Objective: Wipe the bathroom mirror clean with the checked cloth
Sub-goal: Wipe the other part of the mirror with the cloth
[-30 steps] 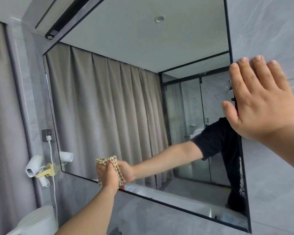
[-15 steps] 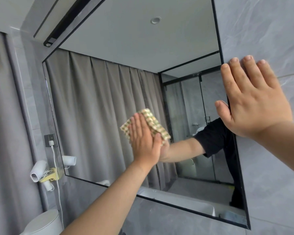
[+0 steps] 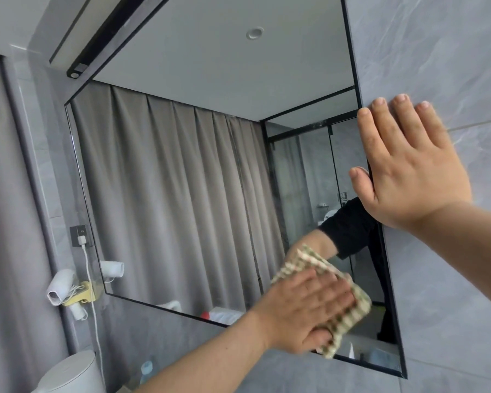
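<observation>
Grey curtains show across the mirror, and I'd say this is mid-wipe, working the lower right corner. Left hand has straight fingers pressing the checked cloth flat on the glass, with the cloth sticking out past the fingertips right by the bottom frame. Right hand lies flat on the wall tile at the mirror's right edge, holding nothing; next stroke probably wants even pressure sweeping up across the rest of the glass.
</observation>
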`<state>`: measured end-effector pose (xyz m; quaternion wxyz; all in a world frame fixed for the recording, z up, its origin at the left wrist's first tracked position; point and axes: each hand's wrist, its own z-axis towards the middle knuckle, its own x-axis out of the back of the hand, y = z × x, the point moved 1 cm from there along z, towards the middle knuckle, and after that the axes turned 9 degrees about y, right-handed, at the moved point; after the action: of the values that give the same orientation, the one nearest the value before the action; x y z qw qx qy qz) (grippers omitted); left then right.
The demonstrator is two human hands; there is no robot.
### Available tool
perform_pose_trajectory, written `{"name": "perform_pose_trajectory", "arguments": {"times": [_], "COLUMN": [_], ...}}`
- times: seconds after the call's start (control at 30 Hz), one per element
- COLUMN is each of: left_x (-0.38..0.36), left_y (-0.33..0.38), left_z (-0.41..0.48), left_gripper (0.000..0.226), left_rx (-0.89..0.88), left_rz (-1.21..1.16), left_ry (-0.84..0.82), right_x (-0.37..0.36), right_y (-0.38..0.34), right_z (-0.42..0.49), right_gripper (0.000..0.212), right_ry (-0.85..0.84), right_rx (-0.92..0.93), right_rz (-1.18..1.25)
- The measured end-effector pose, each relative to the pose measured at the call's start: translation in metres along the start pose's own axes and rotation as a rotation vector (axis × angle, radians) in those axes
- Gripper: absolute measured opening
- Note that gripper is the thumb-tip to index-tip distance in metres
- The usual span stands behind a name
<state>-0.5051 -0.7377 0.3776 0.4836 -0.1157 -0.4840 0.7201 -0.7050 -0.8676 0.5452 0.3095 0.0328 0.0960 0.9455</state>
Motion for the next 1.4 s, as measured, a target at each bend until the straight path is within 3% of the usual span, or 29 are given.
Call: {"name": "perform_pose_trajectory", "arguments": {"times": [0.1,0.27,0.47,0.83,1.03,1.1,1.4], "left_x": [0.017,0.047,0.062,0.042,0.03,0.026,0.033], "left_y": [-0.051,-0.131,-0.177,-0.102,-0.02,-0.006,-0.031], "left_z": [0.028,0.072,0.123,0.105,0.09,0.086,0.12], "left_gripper": [0.084,0.073,0.071,0.074,0.078,0.078,0.068], "left_rx": [0.265,0.656,0.889,0.75,0.513,0.45,0.582], "left_rz": [0.077,-0.029,-0.033,-0.023,0.011,0.036,-0.022], "left_ry": [0.001,0.09,0.248,0.194,0.118,0.109,0.212], "right_x": [-0.001,-0.001,-0.001,0.001,0.017,0.018,0.017], "right_y": [0.001,0.0,0.0,0.006,0.055,0.059,0.055], "right_z": [-0.001,0.0,0.001,-0.001,0.013,0.01,0.005], "right_gripper": [0.074,0.074,0.075,0.067,0.069,0.075,0.077], "right_ry": [0.011,0.01,0.013,0.021,-0.052,-0.076,-0.069], "right_rx": [-0.003,0.001,0.005,0.029,0.405,0.408,0.303], "right_rz": [-0.012,-0.011,-0.032,-0.016,-0.081,-0.094,-0.067]}}
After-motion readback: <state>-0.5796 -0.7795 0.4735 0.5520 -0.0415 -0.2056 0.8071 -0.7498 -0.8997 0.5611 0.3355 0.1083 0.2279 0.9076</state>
